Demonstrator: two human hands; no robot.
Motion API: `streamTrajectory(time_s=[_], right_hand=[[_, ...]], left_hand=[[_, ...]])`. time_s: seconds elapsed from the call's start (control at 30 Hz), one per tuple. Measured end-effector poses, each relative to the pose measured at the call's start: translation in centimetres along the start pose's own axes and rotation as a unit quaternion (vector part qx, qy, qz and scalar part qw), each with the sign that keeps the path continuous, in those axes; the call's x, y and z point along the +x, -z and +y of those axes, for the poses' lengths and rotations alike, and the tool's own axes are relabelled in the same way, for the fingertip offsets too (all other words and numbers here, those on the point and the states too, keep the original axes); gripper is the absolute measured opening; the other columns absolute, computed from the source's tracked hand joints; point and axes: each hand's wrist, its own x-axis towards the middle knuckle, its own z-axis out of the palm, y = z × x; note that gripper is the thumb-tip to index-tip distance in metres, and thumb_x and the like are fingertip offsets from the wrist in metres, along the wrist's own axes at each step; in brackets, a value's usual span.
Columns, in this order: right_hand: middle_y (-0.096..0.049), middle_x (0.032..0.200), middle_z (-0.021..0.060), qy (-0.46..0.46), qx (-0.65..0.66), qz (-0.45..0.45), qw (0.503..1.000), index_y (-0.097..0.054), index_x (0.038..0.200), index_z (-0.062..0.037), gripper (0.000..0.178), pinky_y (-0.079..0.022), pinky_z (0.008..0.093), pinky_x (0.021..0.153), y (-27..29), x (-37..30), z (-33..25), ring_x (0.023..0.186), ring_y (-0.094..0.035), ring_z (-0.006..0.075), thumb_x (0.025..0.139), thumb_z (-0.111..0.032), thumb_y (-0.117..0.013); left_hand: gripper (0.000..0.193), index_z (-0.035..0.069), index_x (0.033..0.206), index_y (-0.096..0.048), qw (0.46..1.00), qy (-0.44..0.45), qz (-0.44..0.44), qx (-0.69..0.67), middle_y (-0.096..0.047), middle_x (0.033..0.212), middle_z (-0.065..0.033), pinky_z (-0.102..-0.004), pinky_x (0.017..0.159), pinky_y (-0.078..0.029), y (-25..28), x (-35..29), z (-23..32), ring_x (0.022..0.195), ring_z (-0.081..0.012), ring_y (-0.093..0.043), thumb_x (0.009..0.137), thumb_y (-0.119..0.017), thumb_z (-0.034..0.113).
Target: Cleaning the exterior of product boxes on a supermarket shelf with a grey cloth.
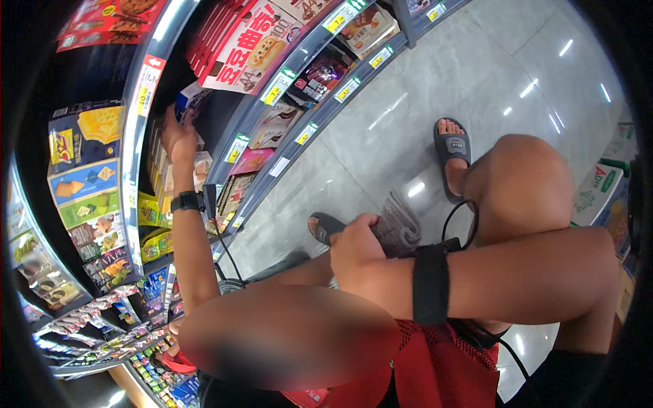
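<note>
My left hand point(178, 141) reaches into a shelf at the left. Its fingers are closed on a small blue and white package point(193, 99) beside a gap between the boxes; part of the package is hidden by the fingers. My right hand point(358, 246) is low in front of me, next to my knee. It grips a folded grey cloth point(398, 223) that hangs out past the fingers. Red and white biscuit boxes point(253, 49) stand in a row just beyond my left hand. Below that hand sit yellow snack packs point(155, 211).
Tiered shelves with boxed biscuits point(85, 136) curve along the left, edged by a price rail point(144, 95). Shiny grey floor tiles point(381, 136) stretch to the right, under my sandalled feet point(454, 158). Cartons point(598, 194) stand at the far right. Cables hang from both wrist straps.
</note>
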Motion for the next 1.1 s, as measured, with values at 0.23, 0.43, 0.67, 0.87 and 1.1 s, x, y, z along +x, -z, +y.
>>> streamTrajectory(time_s=[0.23,0.43,0.67,0.87,1.1], right_hand=[[-0.057,0.133,0.0223,0.054,-0.035,-0.014,0.998,-0.047,0.138,0.0000,0.079,-0.048,0.0535,0.090,1.3,1.7,-0.5,0.118,-0.059,0.0349,0.078,-0.044,-0.075],[-0.055,0.137,0.0237,0.062,-0.024,-0.026,0.997,-0.045,0.143,-0.0005,0.088,-0.047,0.0569,0.090,0.8,3.3,-0.9,0.121,-0.058,0.0357,0.077,-0.049,-0.076],[-0.066,0.122,0.0164,-0.050,0.015,-0.033,0.998,-0.065,0.125,-0.0040,0.055,-0.050,0.0575,0.084,0.9,3.3,-1.2,0.108,-0.064,0.0327,0.077,-0.025,-0.078],[-0.073,0.097,0.0102,0.054,-0.015,0.064,0.996,-0.072,0.101,-0.0095,0.027,-0.054,0.0455,0.075,-0.1,0.0,-0.2,0.093,-0.071,0.0284,0.075,-0.018,-0.074],[-0.065,0.075,0.0188,0.116,0.034,0.190,0.974,-0.059,0.088,-0.0010,0.007,-0.052,0.0494,0.065,0.8,-3.3,2.7,0.075,-0.067,0.0398,0.082,-0.003,-0.058]], left_hand=[[0.039,0.007,0.124,-0.061,0.951,-0.285,0.093,0.080,-0.067,0.116,-0.0176,-0.0449,0.090,-0.051,10.3,-7.4,2.7,0.106,-0.0373,-0.064,0.085,-0.064,0.006],[0.052,0.004,0.121,-0.062,0.981,-0.175,0.066,-0.045,-0.068,0.115,-0.0142,-0.0394,0.093,-0.050,19.6,-15.1,3.9,0.106,-0.0319,-0.066,0.072,-0.069,-0.012],[0.040,-0.008,0.124,-0.055,0.971,0.090,0.072,-0.207,-0.066,0.117,-0.0171,-0.0361,0.098,-0.048,33.8,-23.4,-2.7,0.109,-0.0242,-0.062,0.088,-0.070,-0.003],[0.045,-0.002,0.130,-0.050,0.924,0.290,-0.090,-0.231,-0.065,0.109,-0.0073,-0.0259,0.080,-0.052,38.5,-31.3,-8.8,0.091,-0.0128,-0.063,0.089,-0.069,0.001],[0.034,-0.001,0.120,-0.057,0.845,0.468,-0.105,-0.236,-0.067,0.098,-0.0053,-0.0274,0.078,-0.051,31.8,-50.2,-19.0,0.088,-0.0111,-0.062,0.092,-0.069,0.015]])
